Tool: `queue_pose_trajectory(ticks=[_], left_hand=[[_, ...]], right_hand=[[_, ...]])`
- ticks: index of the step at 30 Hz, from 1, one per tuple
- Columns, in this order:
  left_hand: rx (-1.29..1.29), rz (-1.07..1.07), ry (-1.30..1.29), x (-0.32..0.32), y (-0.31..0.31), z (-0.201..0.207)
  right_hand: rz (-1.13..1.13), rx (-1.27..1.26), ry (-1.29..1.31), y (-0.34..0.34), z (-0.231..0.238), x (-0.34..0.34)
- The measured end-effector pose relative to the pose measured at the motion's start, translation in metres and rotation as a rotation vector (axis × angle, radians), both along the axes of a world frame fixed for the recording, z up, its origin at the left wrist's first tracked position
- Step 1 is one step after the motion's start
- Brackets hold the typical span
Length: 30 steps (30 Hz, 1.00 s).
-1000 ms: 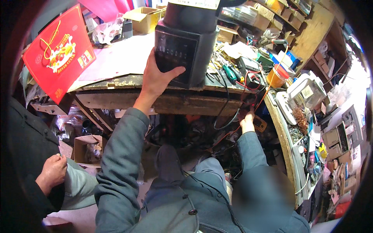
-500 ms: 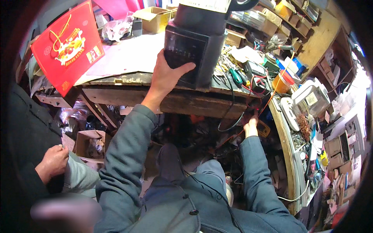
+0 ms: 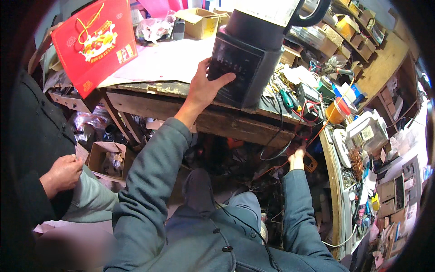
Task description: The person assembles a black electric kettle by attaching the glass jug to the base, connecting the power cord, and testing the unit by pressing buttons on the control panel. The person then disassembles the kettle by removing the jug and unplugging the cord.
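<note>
On the front edge of the workbench stands a black blender base (image 3: 240, 68) with a jug (image 3: 265, 11) on top, cut off by the upper rim of the picture. My left hand (image 3: 204, 90) grips the left side of this base, its thumb lying across the dark front panel. Lower and to the right, my right hand (image 3: 297, 156) reaches to the shadowed underside of the bench edge, close to a small red light. Dark shadow hides its fingertips and whatever they touch. Beside it hangs a dark cable loop (image 3: 271, 158).
A red gift bag (image 3: 97, 45) leans at the left of the bench (image 3: 149, 97). Right of the blender lie a green-handled screwdriver (image 3: 286, 99), a meter (image 3: 309, 93) and an orange tub (image 3: 337, 111). Another person's hand (image 3: 63, 173) is at left, near an open cardboard box (image 3: 108, 158).
The view has shifted, so the bench and blender appear farther right. My left hand stays on the blender and my right hand stays under the bench edge.
</note>
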<state>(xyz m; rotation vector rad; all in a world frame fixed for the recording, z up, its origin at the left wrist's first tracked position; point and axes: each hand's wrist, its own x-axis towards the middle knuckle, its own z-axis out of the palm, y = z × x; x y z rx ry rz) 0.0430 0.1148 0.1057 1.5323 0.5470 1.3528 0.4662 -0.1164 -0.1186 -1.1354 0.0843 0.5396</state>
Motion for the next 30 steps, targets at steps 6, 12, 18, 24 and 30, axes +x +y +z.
queue_pose_trajectory(ticks=[6,12,18,24,30], left_hand=[[0.066,0.005,0.019,-0.002,0.015,-0.009],[-0.088,-0.202,-0.006,-0.026,0.034,-0.02],[-0.084,-0.308,0.024,-0.027,0.038,-0.021],[-0.058,-0.23,0.045,-0.014,0.031,-0.019],[-0.071,-0.149,0.09,0.0,0.015,-0.003]], right_hand=[[0.011,0.02,0.024,-0.004,-0.007,0.016],[0.075,0.112,0.087,-0.004,0.001,0.01],[0.005,0.095,0.062,-0.003,0.011,-0.004],[0.031,0.103,-0.019,-0.001,0.008,-0.006],[-0.028,0.053,0.009,-0.005,0.005,-0.005]])
